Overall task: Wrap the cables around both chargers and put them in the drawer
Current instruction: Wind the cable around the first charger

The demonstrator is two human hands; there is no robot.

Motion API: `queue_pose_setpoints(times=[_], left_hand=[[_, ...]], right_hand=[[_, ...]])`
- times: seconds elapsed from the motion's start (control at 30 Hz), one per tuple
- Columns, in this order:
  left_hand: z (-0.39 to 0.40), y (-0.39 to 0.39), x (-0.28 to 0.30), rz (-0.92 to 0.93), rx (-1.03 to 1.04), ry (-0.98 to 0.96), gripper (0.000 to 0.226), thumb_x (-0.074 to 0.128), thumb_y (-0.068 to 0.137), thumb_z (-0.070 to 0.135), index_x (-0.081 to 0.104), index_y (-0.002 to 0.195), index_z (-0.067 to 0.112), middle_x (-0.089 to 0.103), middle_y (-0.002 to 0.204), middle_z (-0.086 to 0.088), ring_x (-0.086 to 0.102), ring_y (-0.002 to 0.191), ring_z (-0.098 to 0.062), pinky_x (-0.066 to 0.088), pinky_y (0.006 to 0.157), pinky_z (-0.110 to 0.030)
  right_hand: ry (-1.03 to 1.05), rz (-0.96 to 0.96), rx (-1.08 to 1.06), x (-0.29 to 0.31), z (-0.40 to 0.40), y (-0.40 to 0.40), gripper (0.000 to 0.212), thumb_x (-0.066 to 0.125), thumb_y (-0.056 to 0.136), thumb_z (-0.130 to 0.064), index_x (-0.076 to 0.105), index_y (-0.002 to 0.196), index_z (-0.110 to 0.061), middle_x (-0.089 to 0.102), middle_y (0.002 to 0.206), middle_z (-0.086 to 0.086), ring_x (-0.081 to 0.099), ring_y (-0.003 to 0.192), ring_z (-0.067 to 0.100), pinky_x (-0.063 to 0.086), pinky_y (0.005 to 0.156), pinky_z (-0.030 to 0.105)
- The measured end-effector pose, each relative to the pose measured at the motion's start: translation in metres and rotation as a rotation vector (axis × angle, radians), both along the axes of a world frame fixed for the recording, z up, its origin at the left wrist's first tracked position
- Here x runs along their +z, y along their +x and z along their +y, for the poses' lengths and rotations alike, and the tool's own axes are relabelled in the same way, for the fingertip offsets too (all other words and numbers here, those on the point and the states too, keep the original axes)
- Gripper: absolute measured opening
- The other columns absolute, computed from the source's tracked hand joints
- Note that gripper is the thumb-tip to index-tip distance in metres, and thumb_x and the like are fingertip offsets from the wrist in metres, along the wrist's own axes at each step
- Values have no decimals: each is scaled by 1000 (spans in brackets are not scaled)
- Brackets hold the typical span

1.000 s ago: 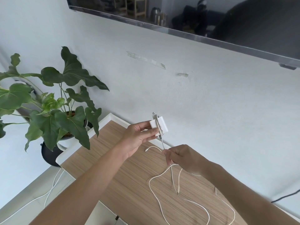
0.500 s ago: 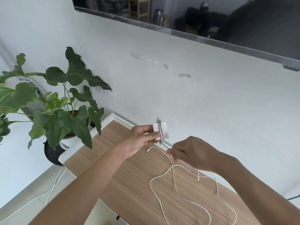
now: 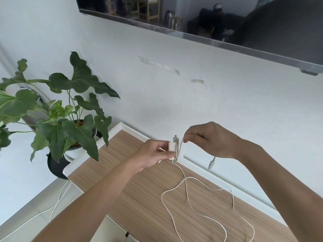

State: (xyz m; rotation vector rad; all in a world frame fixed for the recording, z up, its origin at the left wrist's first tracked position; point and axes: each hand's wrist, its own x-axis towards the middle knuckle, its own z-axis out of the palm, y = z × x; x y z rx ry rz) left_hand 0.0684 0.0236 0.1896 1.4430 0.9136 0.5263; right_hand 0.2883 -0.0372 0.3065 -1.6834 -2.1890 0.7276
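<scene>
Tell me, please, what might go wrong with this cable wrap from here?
1. Most of the white cable lies in crossing loops on the wooden top; pulled in quickly, it could knot or snag.
2. The left hand pinches the charger only at one end, so a tug from the right hand might twist it out of the grip.
3. The dangling connector may catch on the white rim.

Left hand (image 3: 153, 155): forearm extended forward, fingers and thumb pinched closed. Right hand (image 3: 208, 139): raised slightly higher, just beside the left, thumb and forefinger pinched together, knuckles up
</scene>
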Motion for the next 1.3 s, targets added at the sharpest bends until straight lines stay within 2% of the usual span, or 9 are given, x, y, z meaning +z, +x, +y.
queue_pose_setpoints(times=[0.13,0.3,0.4,0.5,0.7,0.8,0.9,1.13,1.3], left_hand=[[-6,1,6,29,-80,11,25,83,85,21,79,110,23,80,99,-1,72,85,-12,52,106,-47],[-11,1,11,-5,-184,21,30,82,86,27,77,115,28,79,111,-4,70,92,-13,49,110,-46],[-12,0,13,-59,-204,-1,34,82,86,28,76,119,28,77,115,-11,70,96,-15,48,111,-45],[-10,-2,14,-95,-251,-19,32,78,90,20,74,122,21,77,113,-10,70,94,-11,51,100,-33],[-4,-6,16,-232,-313,-75,34,67,93,-1,66,128,-2,75,108,-5,70,92,-11,53,87,-22],[-3,-4,17,-335,-287,-126,35,63,91,-2,65,126,-1,76,104,-5,72,92,-15,54,85,-24],[-3,-2,17,-388,-252,-156,36,63,91,0,67,126,5,76,102,-6,72,90,-16,55,83,-24],[-5,2,13,-436,-199,-201,39,64,93,-1,60,131,-7,75,107,-7,73,92,-19,55,81,-23],[-3,5,8,-507,-110,-257,31,67,88,2,68,119,-2,75,107,-10,74,98,-21,58,86,-29]], right_hand=[[-24,21,-30,-1,10,1,24,56,103,-33,72,87,-37,59,66,6,37,55,11,35,56,22],[-131,45,-77,-14,23,13,26,55,101,-44,75,87,-37,66,90,19,42,64,17,39,64,30],[-205,178,-118,-16,21,18,25,57,102,-39,78,91,-31,70,77,-5,47,66,7,37,68,19],[-258,270,-160,-20,18,27,20,63,100,-32,79,92,-23,54,55,-21,38,53,3,30,54,13],[-333,563,-231,-40,18,38,20,72,92,-31,76,91,-12,34,59,-4,22,56,14,16,56,30],[-362,668,-284,-54,14,44,30,71,89,-36,72,97,-7,42,59,0,25,54,15,16,55,30],[-408,718,-333,-71,7,46,24,70,93,-34,66,93,-10,54,64,7,28,50,14,23,50,25],[-450,541,-288,-87,-5,31,28,62,101,-34,73,82,-17,61,65,11,34,47,13,28,47,23],[-408,372,-218,-96,-13,16,40,56,101,-49,76,81,-21,56,59,2,34,48,13,32,49,17]])
